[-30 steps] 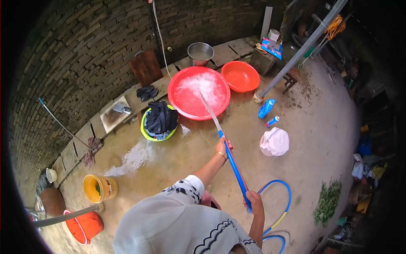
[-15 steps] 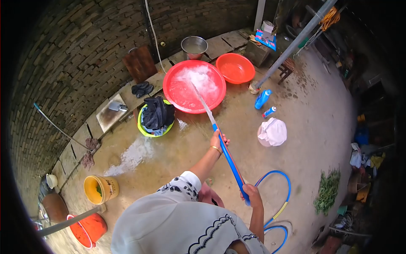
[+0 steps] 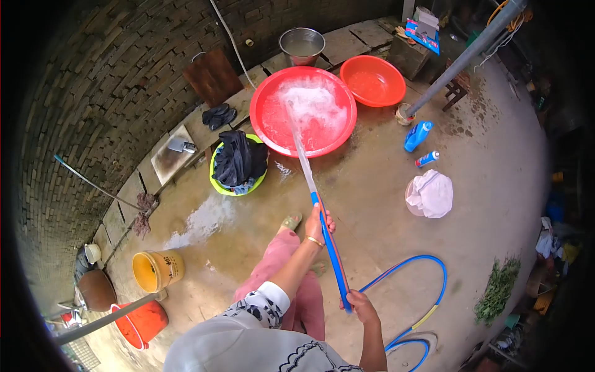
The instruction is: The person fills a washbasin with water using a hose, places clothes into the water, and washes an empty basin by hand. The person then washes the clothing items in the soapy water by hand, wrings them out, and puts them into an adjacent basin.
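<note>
My left hand [image 3: 320,224] is closed round a blue hose [image 3: 335,257] near its mouth, a bracelet on the wrist. Farther back along the hose, my right hand [image 3: 361,306] grips it too. A stream of water leaves the mouth and lands in a large red basin [image 3: 263,127], where white foam floats on one side. The rest of the hose loops over the floor at the right. Left of the red basin stands a yellow-green basin [image 3: 217,180] heaped with dark clothes [image 3: 238,160].
An orange-red basin [image 3: 374,84] and a metal pot [image 3: 302,44] stand behind. At the right are a blue bottle [image 3: 418,136], a spray can [image 3: 427,159] and a cloth-covered bucket [image 3: 429,195]. A yellow bucket [image 3: 158,271], a red bucket [image 3: 142,323] and a pole [image 3: 468,57] stand around.
The view has shifted, so the basins sit farther up and right, and my pink-trousered legs show more. Both hands still hold the hose; the foam has spread to the right in the red basin.
</note>
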`<state>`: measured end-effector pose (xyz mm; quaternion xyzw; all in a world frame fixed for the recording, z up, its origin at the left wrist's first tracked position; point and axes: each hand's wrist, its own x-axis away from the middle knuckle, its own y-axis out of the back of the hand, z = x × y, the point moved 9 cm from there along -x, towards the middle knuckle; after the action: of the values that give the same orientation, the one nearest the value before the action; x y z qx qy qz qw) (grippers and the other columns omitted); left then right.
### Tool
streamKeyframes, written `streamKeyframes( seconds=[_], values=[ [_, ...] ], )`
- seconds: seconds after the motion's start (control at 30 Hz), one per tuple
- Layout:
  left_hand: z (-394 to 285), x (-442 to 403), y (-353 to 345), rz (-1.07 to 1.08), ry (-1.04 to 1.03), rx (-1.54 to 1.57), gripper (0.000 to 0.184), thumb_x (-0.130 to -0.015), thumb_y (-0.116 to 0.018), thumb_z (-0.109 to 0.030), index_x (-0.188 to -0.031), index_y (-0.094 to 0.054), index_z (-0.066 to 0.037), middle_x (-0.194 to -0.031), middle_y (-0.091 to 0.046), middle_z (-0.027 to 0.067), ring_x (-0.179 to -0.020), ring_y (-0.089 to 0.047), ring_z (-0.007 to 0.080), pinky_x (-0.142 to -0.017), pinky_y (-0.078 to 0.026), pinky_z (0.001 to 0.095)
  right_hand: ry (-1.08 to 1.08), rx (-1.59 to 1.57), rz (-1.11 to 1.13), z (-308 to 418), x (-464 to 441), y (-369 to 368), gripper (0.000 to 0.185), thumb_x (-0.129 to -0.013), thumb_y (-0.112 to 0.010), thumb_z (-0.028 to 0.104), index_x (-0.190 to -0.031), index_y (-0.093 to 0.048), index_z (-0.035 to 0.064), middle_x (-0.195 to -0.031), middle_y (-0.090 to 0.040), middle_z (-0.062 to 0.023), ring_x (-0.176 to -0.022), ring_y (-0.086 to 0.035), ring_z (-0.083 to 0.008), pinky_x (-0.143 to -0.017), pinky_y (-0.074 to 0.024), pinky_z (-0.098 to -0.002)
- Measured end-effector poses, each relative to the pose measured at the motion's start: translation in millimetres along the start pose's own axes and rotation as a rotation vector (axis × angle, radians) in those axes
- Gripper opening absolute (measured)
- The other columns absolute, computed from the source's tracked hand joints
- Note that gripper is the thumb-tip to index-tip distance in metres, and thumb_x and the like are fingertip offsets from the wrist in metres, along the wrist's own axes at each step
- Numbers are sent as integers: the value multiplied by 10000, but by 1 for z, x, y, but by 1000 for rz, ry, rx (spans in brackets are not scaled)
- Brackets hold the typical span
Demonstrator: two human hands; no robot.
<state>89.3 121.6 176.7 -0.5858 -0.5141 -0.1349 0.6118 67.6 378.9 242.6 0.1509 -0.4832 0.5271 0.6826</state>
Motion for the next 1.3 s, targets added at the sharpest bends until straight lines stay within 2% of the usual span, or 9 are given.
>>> streamKeyframes(
  seconds=[0.23,0.4,0.53,0.67,0.73,0.93,1.07,1.13,1.3],
  values=[
    [-19,-116,36,-110,20,-60,495,-854,-480,-551,-859,-443,-57,-537,-403,45,-419,-420,194,-398,-332,300,-104,-59,209,4,-123,13,307,-857,-551,329,-957,-565,39,-832,-604,-38,-702,-497,-88,-615,-347,-213],
    [-59,-195,59,-157,42,-84,470,-865,-474,-535,-826,-462,-67,-532,-401,53,-420,-410,189,-394,-330,295,-277,-170,430,18,-238,2,292,-844,-591,223,-1046,-546,17,-899,-621,-66,-853,-561,-146,-754,-424,-269],
    [-87,-247,79,-198,42,-92,447,-883,-466,-506,-831,-470,-63,-521,-397,54,-416,-395,182,-394,-330,281,-146,-177,295,64,-371,22,333,-855,-580,181,-1112,-520,-22,-910,-635,-111,-883,-608,-186,-808,-456,-292],
    [-108,-289,89,-208,58,-98,431,-905,-431,-488,-845,-475,-63,-529,-399,57,-418,-397,179,-399,-336,282,-22,-76,-9,114,-531,78,304,-856,-580,208,-1061,-535,-11,-864,-637,-115,-811,-624,-197,-743,-475,-303],
    [-112,-305,93,-181,72,-79,414,-925,-407,-456,-858,-472,-53,-550,-414,67,-422,-411,181,-399,-344,282,-8,-312,-72,137,-605,96,288,-859,-577,212,-1041,-532,-6,-874,-632,-128,-814,-628,-217,-724,-477,-312],
    [-113,-335,123,-217,130,-103,429,-933,-349,-482,-857,-484,-82,-526,-395,51,-411,-369,168,-405,-317,270,-18,-485,-388,134,-773,121,404,-828,-638,247,-1105,-479,-1,-1001,-598,-172,-901,-607,-292,-777,-477,-402],
    [-110,-345,146,-252,101,-90,431,-931,-352,-484,-881,-489,-78,-529,-395,49,-409,-357,163,-401,-311,268,-6,-692,-377,125,-810,98,363,-831,-638,205,-1106,-488,21,-1025,-596,-143,-930,-597,-280,-796,-472,-427],
    [-106,-349,156,-260,84,-73,435,-929,-352,-488,-888,-490,-78,-530,-395,48,-409,-355,161,-400,-311,268,228,-892,-368,133,-821,98,308,-835,-626,132,-1104,-498,53,-1036,-599,-104,-926,-599,-251,-802,-471,-427],
    [-95,-347,155,-257,45,-102,453,-920,-361,-509,-892,-488,-76,-538,-392,45,-412,-353,156,-395,-305,258,358,-888,-317,137,-819,99,265,-835,-606,67,-1083,-512,73,-1014,-609,-78,-887,-609,-214,-788,-484,-413]
  ],
)
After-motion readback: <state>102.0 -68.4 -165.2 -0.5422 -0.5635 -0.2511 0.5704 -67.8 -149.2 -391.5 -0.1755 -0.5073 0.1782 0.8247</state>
